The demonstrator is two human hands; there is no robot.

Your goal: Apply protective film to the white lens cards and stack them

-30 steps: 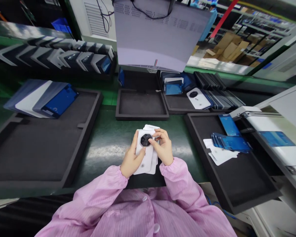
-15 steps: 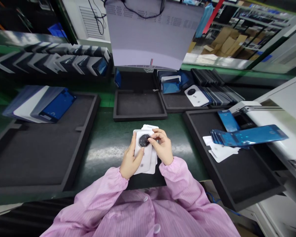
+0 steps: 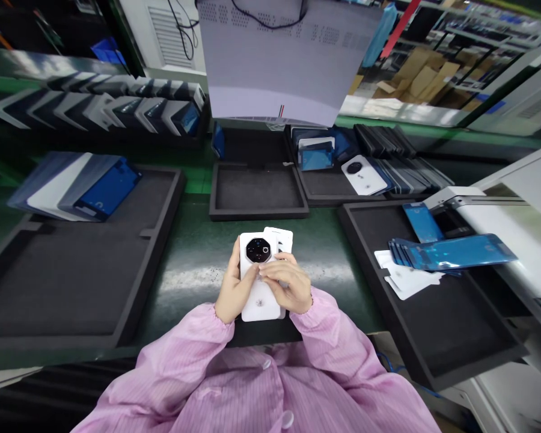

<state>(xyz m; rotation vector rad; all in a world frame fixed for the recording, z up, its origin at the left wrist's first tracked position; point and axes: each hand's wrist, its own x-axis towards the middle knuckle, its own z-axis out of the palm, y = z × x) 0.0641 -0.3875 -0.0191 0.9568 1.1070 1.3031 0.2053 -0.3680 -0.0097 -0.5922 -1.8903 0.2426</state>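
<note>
We note L hand [image 3: 234,291] clamped on the left edge of a white cover [image 3: 258,279], held over the desk [image 3: 193,264] near its front edge, centre. R hand [image 3: 285,285] closed on it, fingertips [image 3: 265,273] pressing its face. A second cover [image 3: 283,239] sits behind. We judge it light, stiff, smooth, scratch-prone at the lens; grip by long edges.

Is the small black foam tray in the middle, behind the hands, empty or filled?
Empty. The small black foam tray shows only its bare dark floor inside the raised rim; nothing lies in it.
</note>
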